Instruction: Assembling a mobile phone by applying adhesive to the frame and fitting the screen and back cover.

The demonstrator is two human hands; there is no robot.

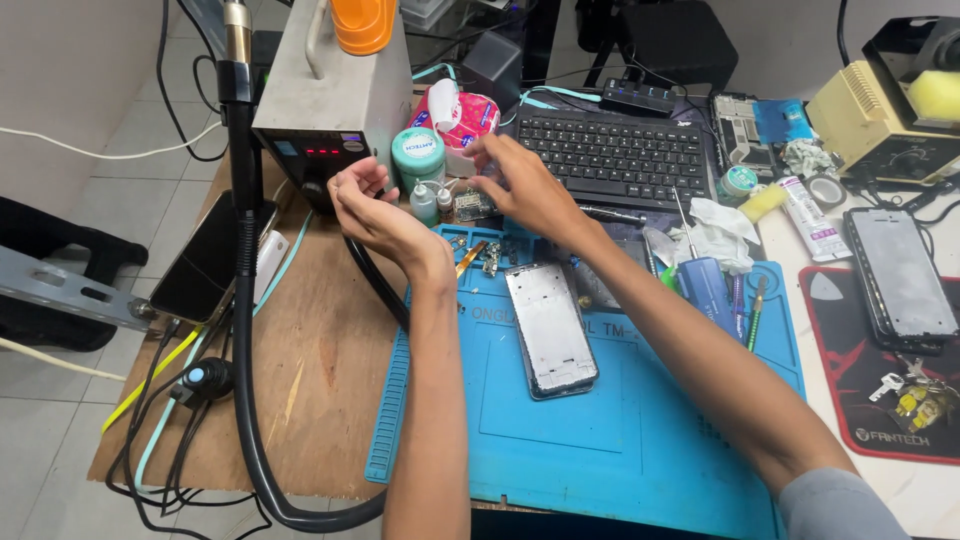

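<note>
Left hand [365, 200] curled at grey station [325, 95] (grip contents unclear); right hand [520, 185] open, empty.

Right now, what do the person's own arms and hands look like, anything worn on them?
Both hands are bare: no gloves, rings or watch visible on the left hand or the right hand. The left forearm is uncovered to the frame edge. The right arm ends in a short grey sleeve at the lower right.

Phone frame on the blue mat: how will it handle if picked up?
The phone frame looks thin and flat, so probably light and rigid, though it may flex if twisted. It lies flush on the blue mat, so lifting likely needs an edge pried up. Its glossy face suggests it is slippery.
</note>
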